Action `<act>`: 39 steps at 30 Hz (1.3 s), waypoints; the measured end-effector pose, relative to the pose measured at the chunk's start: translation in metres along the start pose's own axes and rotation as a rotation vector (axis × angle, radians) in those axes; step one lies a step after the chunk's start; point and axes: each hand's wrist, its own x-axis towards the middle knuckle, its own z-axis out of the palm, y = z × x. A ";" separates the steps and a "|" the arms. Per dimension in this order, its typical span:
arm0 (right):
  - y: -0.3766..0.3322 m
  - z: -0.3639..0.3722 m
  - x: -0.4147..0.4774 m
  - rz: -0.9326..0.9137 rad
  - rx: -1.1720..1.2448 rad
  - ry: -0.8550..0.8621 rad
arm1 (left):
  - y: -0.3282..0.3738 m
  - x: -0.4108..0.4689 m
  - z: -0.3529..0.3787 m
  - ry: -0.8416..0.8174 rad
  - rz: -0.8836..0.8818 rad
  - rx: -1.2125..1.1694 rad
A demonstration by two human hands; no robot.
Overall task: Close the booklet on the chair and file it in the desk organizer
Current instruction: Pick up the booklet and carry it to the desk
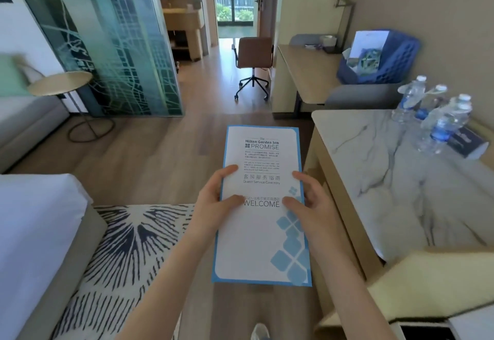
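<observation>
White and blue, the closed booklet (263, 206) is held flat over the floor, left hand (213, 200) and right hand (307, 203) gripping its edges, ready to carry. Ahead right, the blue organizer (395, 59) waits on the desk surface (307, 72), past a marble surface (387, 179) with bottles (433, 117).

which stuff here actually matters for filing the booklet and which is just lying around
Part of the job:
booklet, closed, held by left hand and right hand
blue desk organizer

Just lying about:
water bottles
office chair
round side table
patterned rug
</observation>
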 end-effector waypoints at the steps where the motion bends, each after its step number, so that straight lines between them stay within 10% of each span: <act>1: -0.003 0.003 0.029 0.002 -0.001 0.003 | 0.004 0.029 0.002 0.004 0.004 0.012; 22: 0.014 0.096 0.548 -0.018 0.017 0.231 | 0.004 0.594 -0.003 -0.190 -0.049 0.046; 39: 0.005 0.020 0.871 -0.076 0.022 0.601 | -0.011 0.959 0.150 -0.511 -0.093 0.064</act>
